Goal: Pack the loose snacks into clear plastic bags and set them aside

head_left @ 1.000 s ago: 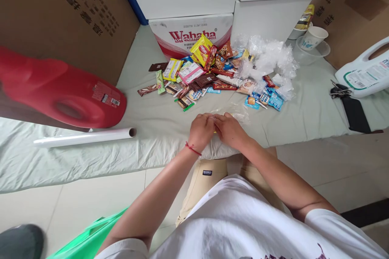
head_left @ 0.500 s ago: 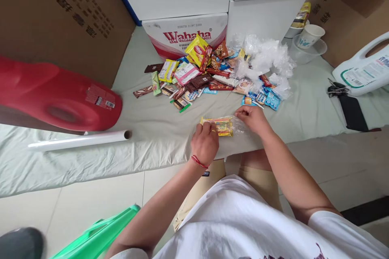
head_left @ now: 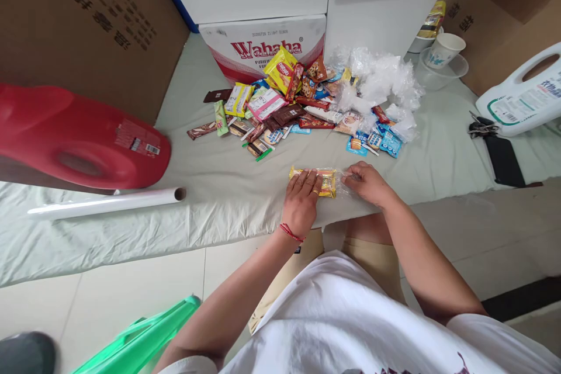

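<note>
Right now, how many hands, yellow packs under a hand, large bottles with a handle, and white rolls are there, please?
Hands: 2 (left hand, right hand)
Yellow pack under left hand: 1
Bottles: 2 (red bottle, white bottle)
White roll: 1
Total: 6

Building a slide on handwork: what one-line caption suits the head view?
Left hand flat on a yellow packet, right hand pinching clear plastic at its end, near heaped wrapped snacks.
</note>
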`<state>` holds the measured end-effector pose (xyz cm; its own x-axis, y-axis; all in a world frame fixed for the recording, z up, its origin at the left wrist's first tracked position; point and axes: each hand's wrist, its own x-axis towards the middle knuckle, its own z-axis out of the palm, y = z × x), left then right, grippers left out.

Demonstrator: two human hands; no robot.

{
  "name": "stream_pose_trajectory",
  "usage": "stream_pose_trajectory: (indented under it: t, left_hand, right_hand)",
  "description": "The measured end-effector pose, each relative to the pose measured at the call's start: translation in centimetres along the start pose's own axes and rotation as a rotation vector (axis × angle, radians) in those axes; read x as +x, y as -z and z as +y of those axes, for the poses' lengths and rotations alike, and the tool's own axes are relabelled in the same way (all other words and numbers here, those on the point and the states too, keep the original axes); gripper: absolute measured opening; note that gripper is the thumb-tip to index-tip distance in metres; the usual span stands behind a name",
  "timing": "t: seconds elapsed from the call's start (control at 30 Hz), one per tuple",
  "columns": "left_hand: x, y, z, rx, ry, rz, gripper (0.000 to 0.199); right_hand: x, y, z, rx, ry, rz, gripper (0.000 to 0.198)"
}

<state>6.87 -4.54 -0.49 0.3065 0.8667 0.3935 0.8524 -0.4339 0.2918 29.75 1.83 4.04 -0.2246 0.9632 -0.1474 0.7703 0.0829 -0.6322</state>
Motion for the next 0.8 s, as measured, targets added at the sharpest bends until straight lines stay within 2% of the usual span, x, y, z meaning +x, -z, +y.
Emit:
stream_pose_trajectory:
  t: [0.1,0.17,0.27,0.4,0.53,0.6,0.73,0.8]
  left_hand:
    - [-0.1,0.0,-0.1,-0.024,-0.007,-0.017,0.052]
    - [-0.1,0.0,-0.2,-0.041,-0.005,-0.024,0.054]
    - [-0.1,-0.2,-0.2,-0.052,-0.013,-0.033,0.055]
    - [-0.1,-0.7,-0.4,-0.064,-0.051,-0.018,0.054]
    - [0.1,-1.3,-0.8,-0.115,-0.063,0.037,0.048]
    - [0.2,-1.3,-1.0,-0.163,-0.049,0.042,0.048]
    - [-0.1,-0.5,-0.9,-0.317,0.002,0.051,0.056]
    - [-0.2,0.0,-0.9,-0.366,-0.003,0.068,0.06]
  right_hand:
    - [-0.6,0.0,0.0,0.112,-0.047,0.097,0.032]
    - [-0.9,-0.2,0.0,0.162,-0.096,0.077,0.034]
    - [-0.6,-0.8,-0.5,0.242,-0.147,0.059,0.027]
    - [1.0,-2.5,-3.5,0.27,-0.15,0.201,0.022]
    - [1.6,-3.9,-7.5,0.117,-0.169,0.17,0.018]
    - [0.7,-4.2,-8.4,0.077,-0.103,0.142,0.022]
    - [-2.0,-5.4,-8.5,0.06,0.131,0.117,0.038]
    - [-3.1,-6.4,-8.6,0.036,0.157,0.148,0.041]
